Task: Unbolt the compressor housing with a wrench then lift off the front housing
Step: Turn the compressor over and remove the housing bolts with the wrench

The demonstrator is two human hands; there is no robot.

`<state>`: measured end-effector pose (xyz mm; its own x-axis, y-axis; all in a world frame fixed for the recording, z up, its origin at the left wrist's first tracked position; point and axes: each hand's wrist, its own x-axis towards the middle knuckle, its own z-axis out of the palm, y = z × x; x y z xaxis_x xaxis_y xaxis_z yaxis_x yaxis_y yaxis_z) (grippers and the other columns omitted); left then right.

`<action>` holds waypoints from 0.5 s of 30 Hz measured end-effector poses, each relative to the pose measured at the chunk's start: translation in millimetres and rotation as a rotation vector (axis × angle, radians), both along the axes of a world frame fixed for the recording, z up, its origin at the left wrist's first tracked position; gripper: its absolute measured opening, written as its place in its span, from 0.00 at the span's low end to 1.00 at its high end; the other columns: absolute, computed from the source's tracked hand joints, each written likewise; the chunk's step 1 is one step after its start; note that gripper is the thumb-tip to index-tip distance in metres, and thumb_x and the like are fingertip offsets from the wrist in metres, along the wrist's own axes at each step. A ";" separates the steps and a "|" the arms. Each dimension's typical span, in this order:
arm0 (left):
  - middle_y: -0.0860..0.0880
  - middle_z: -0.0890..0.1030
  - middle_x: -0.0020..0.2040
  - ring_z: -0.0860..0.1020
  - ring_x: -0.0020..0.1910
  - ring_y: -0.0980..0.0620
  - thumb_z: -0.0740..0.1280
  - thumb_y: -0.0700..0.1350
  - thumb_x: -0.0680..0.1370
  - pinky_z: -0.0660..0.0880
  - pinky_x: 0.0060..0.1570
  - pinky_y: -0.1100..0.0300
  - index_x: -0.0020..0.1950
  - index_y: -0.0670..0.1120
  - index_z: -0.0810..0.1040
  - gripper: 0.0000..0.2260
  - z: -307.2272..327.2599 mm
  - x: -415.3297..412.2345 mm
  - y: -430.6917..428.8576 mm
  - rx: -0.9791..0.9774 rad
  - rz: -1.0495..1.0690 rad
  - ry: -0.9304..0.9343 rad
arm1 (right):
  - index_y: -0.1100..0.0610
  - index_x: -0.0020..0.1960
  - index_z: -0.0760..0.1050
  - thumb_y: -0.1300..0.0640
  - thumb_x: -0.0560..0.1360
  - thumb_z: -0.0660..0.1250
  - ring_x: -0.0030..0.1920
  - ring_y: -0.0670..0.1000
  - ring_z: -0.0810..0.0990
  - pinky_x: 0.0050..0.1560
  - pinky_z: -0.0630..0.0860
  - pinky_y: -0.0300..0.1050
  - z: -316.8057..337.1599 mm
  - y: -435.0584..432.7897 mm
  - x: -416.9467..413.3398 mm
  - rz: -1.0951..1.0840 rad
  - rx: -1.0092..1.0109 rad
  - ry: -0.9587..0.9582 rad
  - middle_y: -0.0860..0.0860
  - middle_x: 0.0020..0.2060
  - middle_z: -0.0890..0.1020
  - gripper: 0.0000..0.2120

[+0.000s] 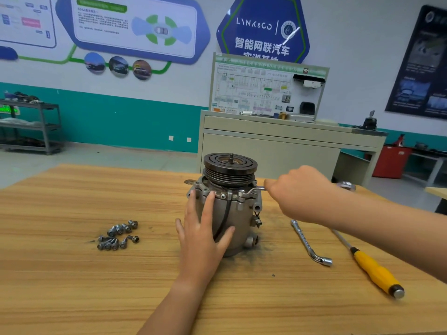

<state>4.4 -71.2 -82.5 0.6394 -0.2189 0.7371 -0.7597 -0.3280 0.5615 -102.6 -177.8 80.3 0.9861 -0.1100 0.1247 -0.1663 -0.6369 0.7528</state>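
Grey compressor (242, 218) touches left hand (205, 233), wrench (256, 189) right hand (300, 192).

We see a bright room in soft, even light, with only faint shadows on the pale wooden desk (72, 286). The grey metal compressor (242, 218) is sharp at centre. A white glare streak crosses the blue hexagonal wall sign (263, 42), and the edges bow and blur.

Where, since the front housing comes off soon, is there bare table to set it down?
Widest bare wood lies left of the bolt pile, out to the table edge. Another patch sits at the near edge, between the left forearm and the screwdriver. Right of the compressor is crowded: L-shaped socket wrench, screwdriver, right arm.
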 end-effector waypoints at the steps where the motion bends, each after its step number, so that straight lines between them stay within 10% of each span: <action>1: 0.52 0.46 0.74 0.48 0.72 0.54 0.74 0.49 0.70 0.51 0.67 0.35 0.70 0.60 0.51 0.39 0.3 0.1 -0.1 0.004 0.000 0.006 | 0.56 0.48 0.64 0.67 0.76 0.55 0.25 0.48 0.62 0.24 0.53 0.41 0.8 -3.1 4.5 0.001 -0.025 -0.011 0.49 0.27 0.63 0.07; 9: 0.54 0.42 0.74 0.45 0.74 0.55 0.73 0.54 0.70 0.47 0.69 0.40 0.70 0.64 0.46 0.41 -1.7 1.8 1.5 0.034 -0.022 -0.003 | 0.58 0.60 0.66 0.67 0.76 0.56 0.48 0.55 0.79 0.46 0.69 0.44 -26.2 -32.0 34.4 0.059 0.129 -0.212 0.52 0.48 0.80 0.14; 15: 0.53 0.46 0.74 0.48 0.74 0.52 0.75 0.52 0.69 0.49 0.68 0.36 0.71 0.61 0.52 0.40 -2.1 4.5 0.2 -0.004 -0.011 -0.010 | 0.58 0.59 0.73 0.57 0.80 0.57 0.36 0.56 0.78 0.32 0.69 0.45 -23.2 -46.1 6.3 0.290 0.503 -0.657 0.53 0.39 0.80 0.11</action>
<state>8.9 -71.0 -84.6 0.6293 -0.2228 0.7445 -0.7689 -0.3177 0.5549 -96.4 -223.9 57.0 0.7294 -0.0611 0.6814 -0.2477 -0.9520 0.1798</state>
